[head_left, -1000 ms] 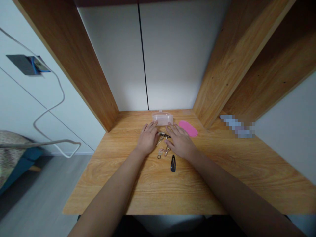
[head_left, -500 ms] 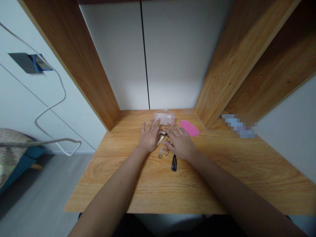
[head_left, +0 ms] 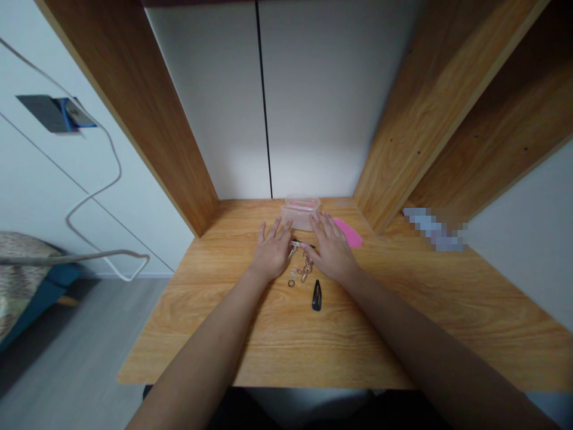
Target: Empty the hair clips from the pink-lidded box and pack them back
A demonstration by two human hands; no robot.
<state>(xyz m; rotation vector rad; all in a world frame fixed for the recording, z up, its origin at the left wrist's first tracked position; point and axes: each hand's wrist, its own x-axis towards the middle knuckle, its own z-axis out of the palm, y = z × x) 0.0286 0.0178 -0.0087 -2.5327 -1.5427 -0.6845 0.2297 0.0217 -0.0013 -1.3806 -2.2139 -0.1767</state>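
My left hand (head_left: 271, 254) lies on the wooden tabletop with its fingers spread, its thumb side beside a small pile of hair accessories. On the other side is my right hand (head_left: 332, 254), fingers stretched out, its thumb reaching to the hair clips (head_left: 296, 243) at the top of the pile. Below these are a pinkish metal piece (head_left: 306, 272) and a small dark ring (head_left: 291, 283). A black snap hair clip (head_left: 317, 296) rests apart, nearer to me. A translucent box (head_left: 298, 220) stands just beyond my fingertips; the right fingers are at its near right corner.
A pink oval piece (head_left: 350, 234) lies flat right of the box, partly covered by my right hand. Wooden uprights (head_left: 179, 149) flank the desk, with white panels (head_left: 313, 119) behind. A blurred object (head_left: 432, 230) lies at right. A white cable (head_left: 107, 143) hangs at left.
My right hand has shifted slightly up, its thumb now at the upper clips, showing more of the pile. The box has moved a little and shows its upper rim. My left hand is nearly still.
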